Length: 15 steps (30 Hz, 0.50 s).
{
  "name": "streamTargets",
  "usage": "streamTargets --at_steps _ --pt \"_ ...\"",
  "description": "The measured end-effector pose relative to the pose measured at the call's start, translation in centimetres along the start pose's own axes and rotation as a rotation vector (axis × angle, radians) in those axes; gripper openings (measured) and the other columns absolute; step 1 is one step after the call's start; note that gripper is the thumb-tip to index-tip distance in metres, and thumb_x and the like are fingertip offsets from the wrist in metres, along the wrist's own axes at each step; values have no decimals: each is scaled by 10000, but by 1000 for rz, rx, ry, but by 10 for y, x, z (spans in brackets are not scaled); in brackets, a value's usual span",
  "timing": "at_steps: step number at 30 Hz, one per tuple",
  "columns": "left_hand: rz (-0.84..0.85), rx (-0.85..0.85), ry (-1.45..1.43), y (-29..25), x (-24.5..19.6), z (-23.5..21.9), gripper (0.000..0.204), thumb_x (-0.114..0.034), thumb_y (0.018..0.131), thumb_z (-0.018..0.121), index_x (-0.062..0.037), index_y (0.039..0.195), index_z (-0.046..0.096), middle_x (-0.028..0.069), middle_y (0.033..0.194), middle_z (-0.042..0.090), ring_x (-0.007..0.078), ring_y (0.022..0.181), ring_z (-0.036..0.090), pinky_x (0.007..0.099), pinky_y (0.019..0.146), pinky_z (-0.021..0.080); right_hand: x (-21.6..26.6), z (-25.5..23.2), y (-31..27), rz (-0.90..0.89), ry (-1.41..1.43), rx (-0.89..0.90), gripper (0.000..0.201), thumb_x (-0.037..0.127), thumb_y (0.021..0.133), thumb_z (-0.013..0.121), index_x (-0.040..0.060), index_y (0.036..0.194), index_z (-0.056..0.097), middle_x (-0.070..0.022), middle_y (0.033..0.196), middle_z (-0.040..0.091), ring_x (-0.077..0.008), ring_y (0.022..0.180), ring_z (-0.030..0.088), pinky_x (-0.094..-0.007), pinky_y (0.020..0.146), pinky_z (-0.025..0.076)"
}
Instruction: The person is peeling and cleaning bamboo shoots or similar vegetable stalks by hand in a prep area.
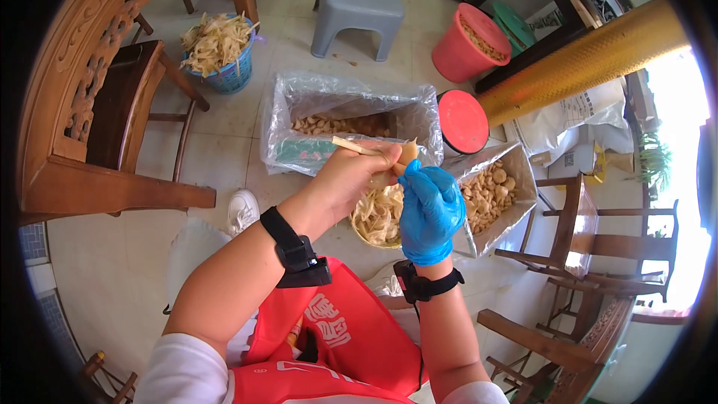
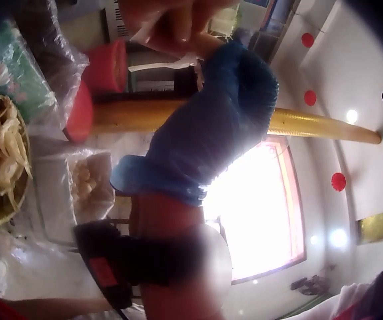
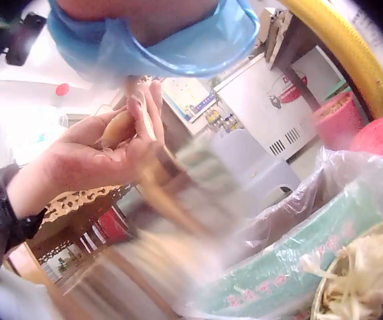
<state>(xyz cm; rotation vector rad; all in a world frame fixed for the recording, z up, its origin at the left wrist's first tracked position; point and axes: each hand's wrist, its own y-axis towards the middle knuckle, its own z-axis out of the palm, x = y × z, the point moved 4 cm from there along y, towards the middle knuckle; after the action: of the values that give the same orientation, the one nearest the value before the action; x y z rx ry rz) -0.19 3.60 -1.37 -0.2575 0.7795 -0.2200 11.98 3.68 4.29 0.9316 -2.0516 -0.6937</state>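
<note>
My bare left hand holds a pale tan, bulb-shaped piece with a pointed tip, level with the chest. A thin pale stick-like strip juts out of that hand to the left. In the right wrist view the piece lies against the palm, its rounded side showing. My right hand, in a blue glove, has its fingers curled, with the fingertips pinching the piece's near end. The left wrist view shows the glove right beside the left fingers. Below the hands stands a basket of pale peelings.
A plastic-lined box with tan pieces lies ahead, and another lined box of pieces to the right. Beyond are a red-lidded tub, a pink bucket, a grey stool and a blue basket of peelings. Wooden chairs flank both sides.
</note>
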Motion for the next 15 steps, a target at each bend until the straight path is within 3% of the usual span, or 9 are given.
streamTargets --at_steps 4,6,7,8,10,12,15 --pt "-110 47 -120 -1 5 2 254 -222 914 594 -9 1050 623 44 928 642 123 828 600 275 741 481 4 0 -4 -75 -20 -58 204 -75 742 676 49 897 632 -82 806 596 -236 712 600 -315 625 477" --pt "-42 37 -119 -4 0 9 256 -213 913 597 -2 1054 618 52 938 641 127 826 593 275 745 479 -9 1 -11 326 101 -229 169 -58 756 673 46 880 621 -73 829 583 -198 792 582 -287 708 459" --pt "-39 37 -123 -3 2 9 256 -213 913 597 -2 1054 618 52 938 641 127 826 593 275 745 479 -17 9 -18 559 396 -330 129 -23 804 660 40 900 602 -53 890 590 -152 879 551 -268 801 431" --pt "17 3 -97 0 3 7 257 -212 913 597 2 1054 618 57 946 641 128 823 590 275 746 479 -15 11 -17 560 396 -330 129 -23 804 660 40 900 602 -53 890 590 -152 879 551 -268 801 431" --pt "77 -30 -76 1 4 8 258 -210 914 597 6 1054 617 62 954 640 129 821 587 276 747 478 -20 18 -18 815 712 -448 107 23 854 638 37 946 585 -38 960 595 -133 900 538 -265 833 424" --pt "152 -79 -75 0 3 9 259 -207 915 596 10 1055 615 70 967 641 125 822 587 270 754 483 -19 19 -17 797 706 -406 111 76 886 622 37 977 573 -37 997 595 -124 917 531 -272 856 421" --pt "206 -122 14 0 3 8 260 -199 919 590 17 1062 615 74 989 642 122 841 592 262 769 494 -22 24 -20 938 875 -433 103 105 900 604 47 980 575 -28 993 591 -117 910 525 -269 854 416"
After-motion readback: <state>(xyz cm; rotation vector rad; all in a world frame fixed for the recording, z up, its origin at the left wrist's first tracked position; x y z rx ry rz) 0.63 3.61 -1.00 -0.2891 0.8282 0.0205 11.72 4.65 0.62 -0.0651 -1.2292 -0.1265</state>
